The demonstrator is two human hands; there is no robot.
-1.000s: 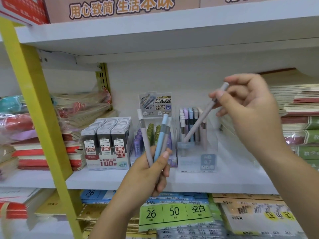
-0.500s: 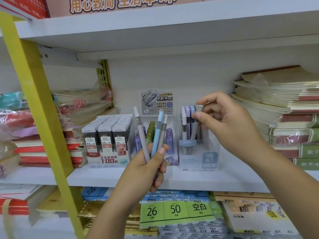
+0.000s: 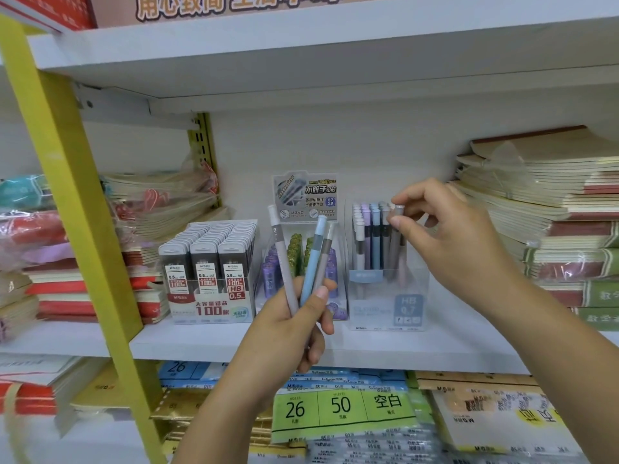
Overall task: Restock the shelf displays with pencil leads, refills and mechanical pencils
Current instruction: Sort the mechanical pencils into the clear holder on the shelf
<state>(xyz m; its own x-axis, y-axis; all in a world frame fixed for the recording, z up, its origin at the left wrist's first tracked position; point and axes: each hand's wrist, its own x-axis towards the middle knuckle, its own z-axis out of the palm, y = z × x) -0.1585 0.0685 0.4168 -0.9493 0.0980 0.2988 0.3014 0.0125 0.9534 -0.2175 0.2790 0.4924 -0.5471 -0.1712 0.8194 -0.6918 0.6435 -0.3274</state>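
**Three pencils waiting, one going into the box**

Three mechanical pencils [image 3: 313, 256] are standing fanned in the left hand [image 3: 291, 333]. It is gripping their lower ends with curled fingers and thumb, so the caps are spreading apart and each one is easy to pick off singly. This hand is hovering in front of the shelf [image 3: 368, 349], just before the middle lead-tube display [image 3: 303, 256], probably so the supply is close to the work. The right hand [image 3: 445, 242] is pinching the cap of a grey pencil [image 3: 395, 244] between thumb and forefinger, with its other fingers loosely spread. That pencil is standing upright among the others in the clear pencil box [image 3: 388, 296]. Holding it by the top is likely letting the tip be steered into a free slot at the row's right end; whether it is fully seated I cannot tell. The 0.5 lead box [image 3: 211, 272] is sitting just left of the tube display, packed full
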